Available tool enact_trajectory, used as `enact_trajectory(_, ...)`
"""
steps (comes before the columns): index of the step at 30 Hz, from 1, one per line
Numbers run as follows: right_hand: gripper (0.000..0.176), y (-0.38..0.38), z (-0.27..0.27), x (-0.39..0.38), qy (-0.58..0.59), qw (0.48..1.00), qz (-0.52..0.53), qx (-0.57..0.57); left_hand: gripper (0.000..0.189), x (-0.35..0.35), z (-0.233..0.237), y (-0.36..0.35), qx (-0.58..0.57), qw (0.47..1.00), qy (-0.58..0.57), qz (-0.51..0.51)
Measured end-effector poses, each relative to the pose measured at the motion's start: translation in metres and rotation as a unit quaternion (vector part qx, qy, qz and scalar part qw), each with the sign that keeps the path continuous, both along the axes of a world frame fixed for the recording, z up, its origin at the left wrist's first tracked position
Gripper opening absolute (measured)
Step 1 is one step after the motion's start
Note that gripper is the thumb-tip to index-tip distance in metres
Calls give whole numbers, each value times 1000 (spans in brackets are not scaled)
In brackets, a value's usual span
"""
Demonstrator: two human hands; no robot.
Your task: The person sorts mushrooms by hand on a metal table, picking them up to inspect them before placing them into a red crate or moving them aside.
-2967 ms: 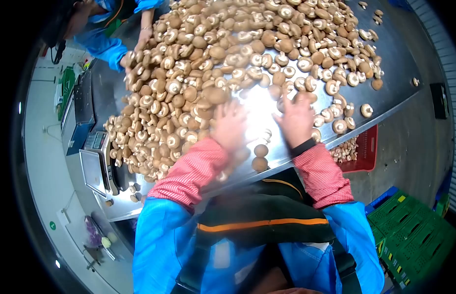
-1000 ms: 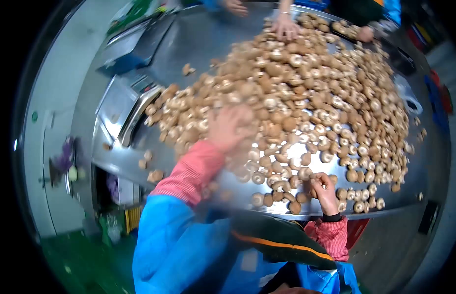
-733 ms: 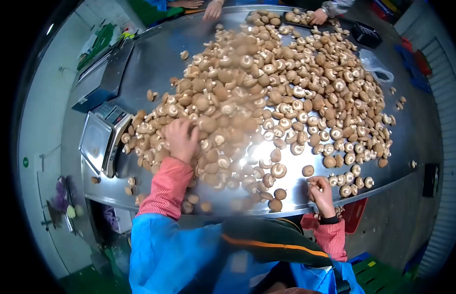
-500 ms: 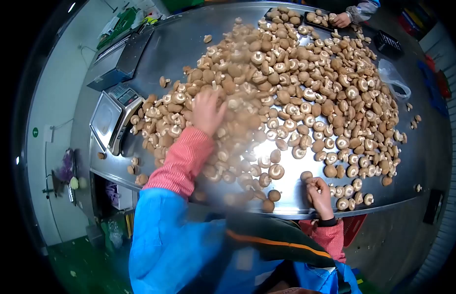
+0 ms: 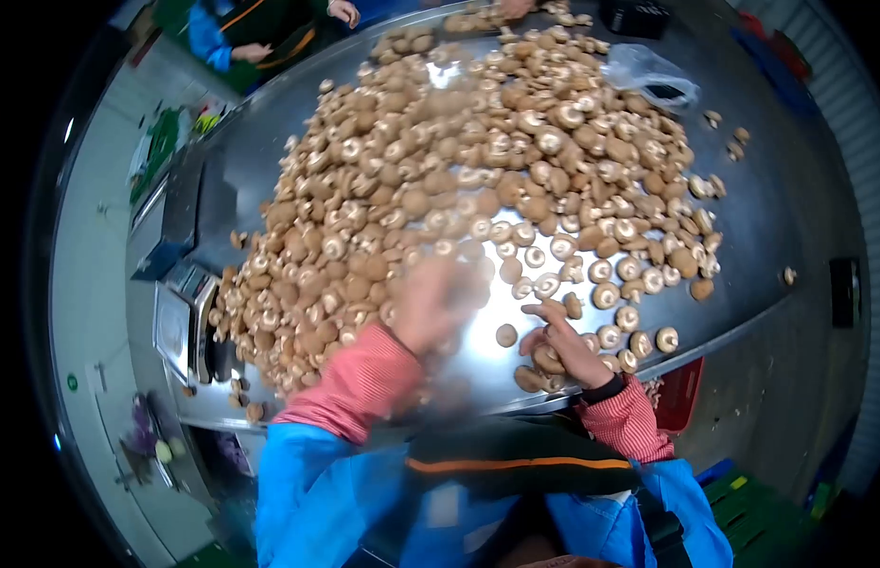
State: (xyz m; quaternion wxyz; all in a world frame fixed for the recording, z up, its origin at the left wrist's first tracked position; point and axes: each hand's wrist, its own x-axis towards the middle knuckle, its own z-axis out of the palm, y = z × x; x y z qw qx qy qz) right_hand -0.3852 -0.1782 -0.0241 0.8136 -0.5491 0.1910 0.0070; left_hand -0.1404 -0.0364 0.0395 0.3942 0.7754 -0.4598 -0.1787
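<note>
Brown-capped shiitake mushrooms (image 5: 364, 208) lie heaped over the metal table (image 5: 766, 227), many with pale gills and stems turned up. My left hand (image 5: 432, 301), smeared by motion, is at the near side of the heap, with blurred mushrooms by its fingertips. Close to the table's front edge, my right hand (image 5: 568, 346) has its fingers stretched out and apart. Below its palm sit a few loose mushrooms (image 5: 530, 379), partly covered by the hand. One single mushroom (image 5: 506, 335) rests on bare metal between my hands.
A weighing scale (image 5: 175, 327) stands at the table's left end, beside a metal box (image 5: 166, 222). At the far right are a clear plastic bag (image 5: 653, 76) and a black basket (image 5: 634, 17). Another person (image 5: 260, 33) is across the table. A red crate (image 5: 681, 393) sits below the front edge.
The view has turned, bringing another person into sight. My left hand has come from the heap toward my right hand. My right hand has gone from pinching a mushroom to spread fingers.
</note>
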Motion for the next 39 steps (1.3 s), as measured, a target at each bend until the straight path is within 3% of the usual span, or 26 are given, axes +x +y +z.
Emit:
enact_trajectory(2,49,-4,13,-13,34,998,-53,-27,47,-56,-12,-26,-19,981,-45,-188)
enact_trajectory(4,50,-14,28,-37,103,991,-83,10,48,-97,-19,-51,-83,962,57,-252)
enact_trajectory(6,44,-25,26,-87,73,984,-156,-46,45,-100,-28,-66,-84,951,26,-297)
enact_trajectory(7,40,-27,35,-115,86,973,-215,-10,43,-99,-33,-76,-84,945,10,-317)
enact_trajectory(8,38,-28,42,-146,97,957,-271,26,40,-89,-40,-86,-119,943,-17,-312)
enact_trajectory(10,37,-34,17,-224,122,936,-331,-15,33,-74,-42,-107,-76,968,-2,-241)
enact_trajectory(13,41,-43,5,-308,282,888,-362,-28,30,-47,-40,-152,-121,963,-99,-221)
enact_trajectory(15,44,-38,-43,-346,437,785,-366,-241,33,-38,-35,-181,-130,955,-150,-219)
enact_trajectory(16,43,-33,-74,-363,521,672,-316,-422,34,-36,-34,-194,-134,951,-175,-217)
enact_trajectory(17,43,-38,-91,-370,575,520,-249,-580,36,-35,-33,-205,-100,962,-138,-211)
enact_trajectory(20,39,-83,-25,-315,473,565,-303,-604,43,-14,-27,-240,-105,951,-212,-200)
enact_trajectory(21,39,-98,-11,-292,418,547,-345,-638,47,-6,-24,-251,-116,948,-231,-188)
enact_trajectory(24,40,-148,18,-221,293,619,-332,-648,58,21,-20,-283,-148,934,-285,-158)
enact_trajectory(28,53,-226,42,-100,162,635,-275,-704,63,42,-3,-324,-116,939,-291,-141)
enact_trajectory(30,59,-266,47,-47,150,664,-259,-685,66,58,-5,-345,-71,945,-293,-128)
enact_trajectory(33,62,-328,30,26,121,639,-261,-714,67,74,-4,-377,25,944,-308,-111)
enact_trajectory(36,63,-360,30,85,164,619,-253,-725,59,97,-21,-405,40,970,-222,-94)
enact_trajectory(39,58,-357,8,129,188,614,-253,-724,62,98,-15,-394,70,941,-253,-215)
